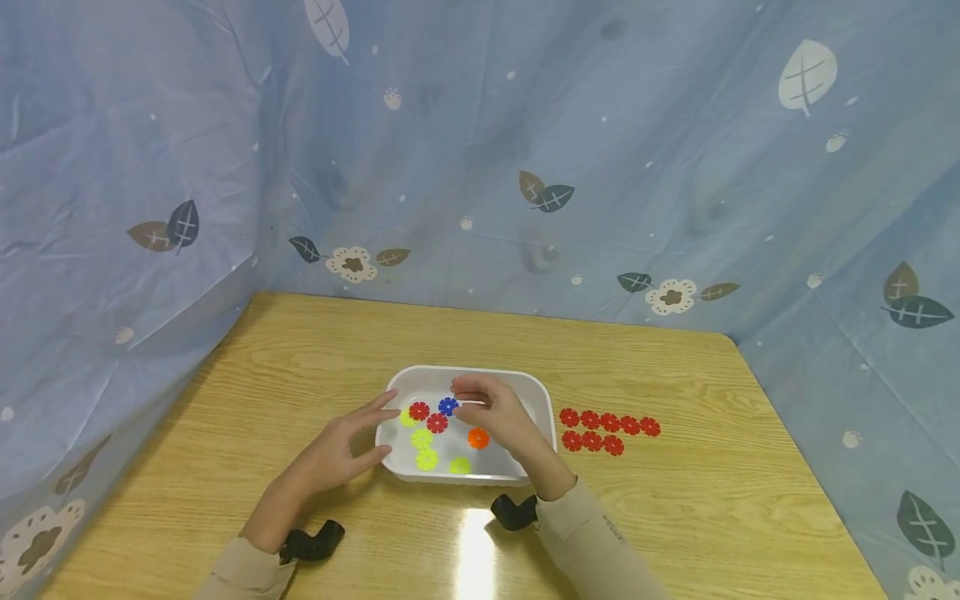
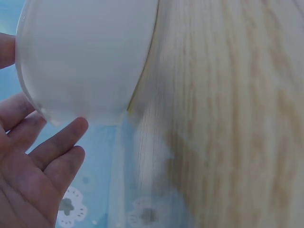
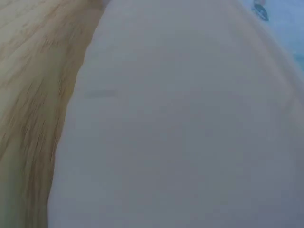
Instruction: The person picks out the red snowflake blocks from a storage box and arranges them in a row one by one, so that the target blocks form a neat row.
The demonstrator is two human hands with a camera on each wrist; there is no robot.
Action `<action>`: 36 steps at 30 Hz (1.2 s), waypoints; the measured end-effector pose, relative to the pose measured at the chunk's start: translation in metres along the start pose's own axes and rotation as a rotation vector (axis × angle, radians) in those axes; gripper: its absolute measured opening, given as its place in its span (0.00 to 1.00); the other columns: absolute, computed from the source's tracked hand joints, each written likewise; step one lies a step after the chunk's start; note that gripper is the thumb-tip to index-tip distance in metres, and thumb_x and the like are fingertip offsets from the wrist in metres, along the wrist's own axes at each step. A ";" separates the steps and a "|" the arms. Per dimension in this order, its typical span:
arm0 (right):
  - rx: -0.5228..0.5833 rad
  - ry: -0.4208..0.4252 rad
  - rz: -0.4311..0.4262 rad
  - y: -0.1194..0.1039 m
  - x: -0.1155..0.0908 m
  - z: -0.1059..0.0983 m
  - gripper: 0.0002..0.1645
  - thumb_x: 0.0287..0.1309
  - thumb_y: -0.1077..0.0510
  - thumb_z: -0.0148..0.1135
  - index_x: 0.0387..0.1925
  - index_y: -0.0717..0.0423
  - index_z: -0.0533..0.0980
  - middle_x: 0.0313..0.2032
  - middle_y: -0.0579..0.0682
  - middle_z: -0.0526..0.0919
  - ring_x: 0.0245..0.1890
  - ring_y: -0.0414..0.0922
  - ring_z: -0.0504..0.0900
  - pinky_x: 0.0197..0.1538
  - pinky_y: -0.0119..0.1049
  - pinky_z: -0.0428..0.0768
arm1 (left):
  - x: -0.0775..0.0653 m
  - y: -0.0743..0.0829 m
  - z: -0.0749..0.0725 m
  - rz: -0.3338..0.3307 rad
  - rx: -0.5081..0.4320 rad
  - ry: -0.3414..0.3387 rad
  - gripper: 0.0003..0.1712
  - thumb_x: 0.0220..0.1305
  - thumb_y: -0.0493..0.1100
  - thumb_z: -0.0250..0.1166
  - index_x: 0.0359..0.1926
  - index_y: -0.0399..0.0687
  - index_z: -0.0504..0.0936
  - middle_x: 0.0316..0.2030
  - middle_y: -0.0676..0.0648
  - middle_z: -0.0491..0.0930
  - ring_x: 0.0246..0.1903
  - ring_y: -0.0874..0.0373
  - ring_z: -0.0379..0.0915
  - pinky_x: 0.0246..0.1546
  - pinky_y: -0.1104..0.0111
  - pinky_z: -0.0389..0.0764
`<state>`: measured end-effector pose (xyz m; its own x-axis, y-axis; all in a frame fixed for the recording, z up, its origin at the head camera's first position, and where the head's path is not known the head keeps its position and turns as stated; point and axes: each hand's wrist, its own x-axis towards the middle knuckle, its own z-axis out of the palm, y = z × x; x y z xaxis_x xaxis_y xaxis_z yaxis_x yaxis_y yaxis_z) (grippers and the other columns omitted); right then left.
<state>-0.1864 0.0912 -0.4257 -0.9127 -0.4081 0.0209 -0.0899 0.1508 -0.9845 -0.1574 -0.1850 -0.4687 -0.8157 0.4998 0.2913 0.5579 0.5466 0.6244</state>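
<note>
A white plastic tray (image 1: pixel 450 379) stands on the table, holding notched plastic discs. Among them lie a blue disc (image 1: pixel 447 406), an orange disc (image 1: pixel 477 437), two red discs (image 1: pixel 437 423) and several yellow-green discs (image 1: pixel 427 459). My left hand (image 1: pixel 330 454) is at the tray's left end, fingers spread; in the left wrist view its fingertips lie close along the white rim. Over the tray, my right hand (image 1: pixel 502 412) reaches in near the blue disc, thumb apart from the fingers, with nothing visible between them. The tray's side (image 3: pixel 175 118) fills the right wrist view, hiding that hand.
Right of the tray, red discs lie in two rows on the wooden table (image 1: pixel 675 500), a longer far row (image 1: pixel 610 422) and a shorter near row (image 1: pixel 592 442). A blue leaf-patterned cloth (image 1: pixel 465 150) hangs around the back and sides. Black wrist mounts (image 1: pixel 313 542) sit below both wrists.
</note>
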 end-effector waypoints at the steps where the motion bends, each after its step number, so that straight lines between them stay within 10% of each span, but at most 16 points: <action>1: 0.002 -0.010 0.013 0.001 0.004 0.003 0.27 0.57 0.66 0.60 0.59 0.69 0.69 0.57 0.67 0.74 0.58 0.62 0.72 0.59 0.39 0.78 | 0.000 0.000 0.000 0.001 -0.005 -0.001 0.27 0.61 0.47 0.65 0.60 0.43 0.74 0.69 0.44 0.61 0.66 0.42 0.60 0.63 0.47 0.66; 22: -0.238 -0.040 0.193 0.024 0.037 0.029 0.21 0.52 0.67 0.65 0.50 0.64 0.77 0.49 0.57 0.82 0.49 0.51 0.80 0.53 0.39 0.80 | 0.000 0.000 0.000 0.016 -0.013 0.006 0.27 0.62 0.46 0.64 0.61 0.42 0.74 0.70 0.44 0.61 0.66 0.42 0.60 0.64 0.49 0.65; 36: -0.782 -0.109 0.076 0.030 0.036 0.040 0.21 0.48 0.67 0.67 0.48 0.56 0.80 0.45 0.49 0.80 0.48 0.44 0.77 0.58 0.37 0.76 | 0.000 0.002 0.000 0.012 0.001 0.005 0.27 0.61 0.45 0.65 0.60 0.43 0.74 0.69 0.44 0.62 0.67 0.43 0.60 0.63 0.49 0.66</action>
<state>-0.2062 0.0455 -0.4616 -0.8870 -0.4512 -0.0982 -0.3199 0.7539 -0.5739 -0.1563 -0.1837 -0.4677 -0.8094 0.5035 0.3022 0.5680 0.5409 0.6203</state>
